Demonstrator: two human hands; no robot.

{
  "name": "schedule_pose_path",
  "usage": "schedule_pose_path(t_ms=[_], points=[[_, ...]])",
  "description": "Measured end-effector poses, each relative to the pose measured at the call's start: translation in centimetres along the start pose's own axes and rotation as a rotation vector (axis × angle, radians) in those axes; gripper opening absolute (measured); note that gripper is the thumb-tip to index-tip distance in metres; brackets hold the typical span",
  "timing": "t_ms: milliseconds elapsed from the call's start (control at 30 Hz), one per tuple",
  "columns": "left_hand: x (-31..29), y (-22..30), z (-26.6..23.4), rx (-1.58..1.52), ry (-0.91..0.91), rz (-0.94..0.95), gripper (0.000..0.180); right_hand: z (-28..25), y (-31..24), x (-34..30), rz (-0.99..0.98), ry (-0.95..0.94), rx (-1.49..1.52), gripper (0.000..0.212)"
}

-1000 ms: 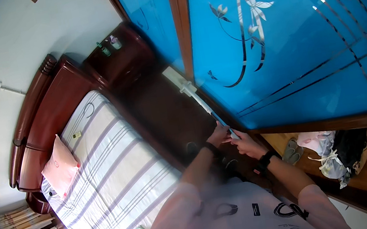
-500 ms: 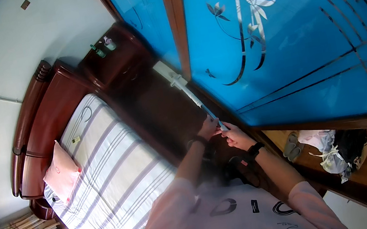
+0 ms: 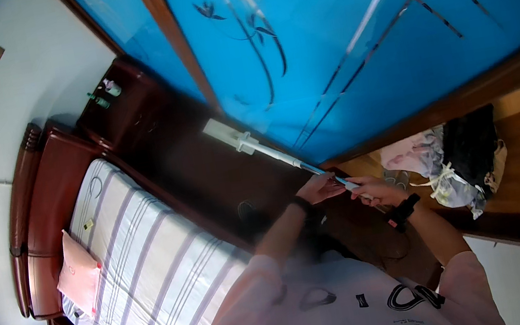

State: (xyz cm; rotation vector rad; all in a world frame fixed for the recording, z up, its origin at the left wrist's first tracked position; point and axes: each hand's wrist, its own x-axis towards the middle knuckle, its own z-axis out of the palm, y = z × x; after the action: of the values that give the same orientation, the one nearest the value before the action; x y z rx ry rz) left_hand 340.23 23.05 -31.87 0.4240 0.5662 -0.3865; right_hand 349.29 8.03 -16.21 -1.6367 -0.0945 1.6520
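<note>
The flat mop (image 3: 280, 157) slants across the middle of the frame, its pale rectangular head (image 3: 220, 132) just left of center on the dark floor (image 3: 184, 165), its slim pole white near the head and light blue toward the hands. The left hand (image 3: 319, 189) has its fingers curled around the pole, some of them hidden, and the right hand (image 3: 380, 190) is clamped on the grip just beside it. The glossy blue panel (image 3: 321, 33) fills the upper right and closes off one side; the striped bed (image 3: 150, 251) with its pink pillow (image 3: 77, 271) hems in the other, lower left. A dark red nightstand (image 3: 132, 105) stands at upper left, and a clothes heap (image 3: 458, 162) lies at right, near the right hand. Compared with half a second ago, the view has turned: the mop head sits lower and farther left, both hands farther right.
</note>
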Motion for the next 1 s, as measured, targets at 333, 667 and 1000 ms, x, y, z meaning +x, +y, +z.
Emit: schedule_pose_path(t_ms=[333,667,1000], points=[[3.8,-3.0,4.0,-0.238,-0.159,0.006,0.031,-5.5,-1.4,-5.2,0.147,0.071,-0.134,0.053],[-1.1,4.6,-3.0,-0.12,0.058,0.094,0.027,1.9,-6.9,2.4,0.096,-0.044,-0.259,0.057],[-11.3,12.7,-15.6,-0.124,0.197,0.307,0.027,17.0,-12.0,14.0,-0.05,-0.142,-0.219,0.057]])
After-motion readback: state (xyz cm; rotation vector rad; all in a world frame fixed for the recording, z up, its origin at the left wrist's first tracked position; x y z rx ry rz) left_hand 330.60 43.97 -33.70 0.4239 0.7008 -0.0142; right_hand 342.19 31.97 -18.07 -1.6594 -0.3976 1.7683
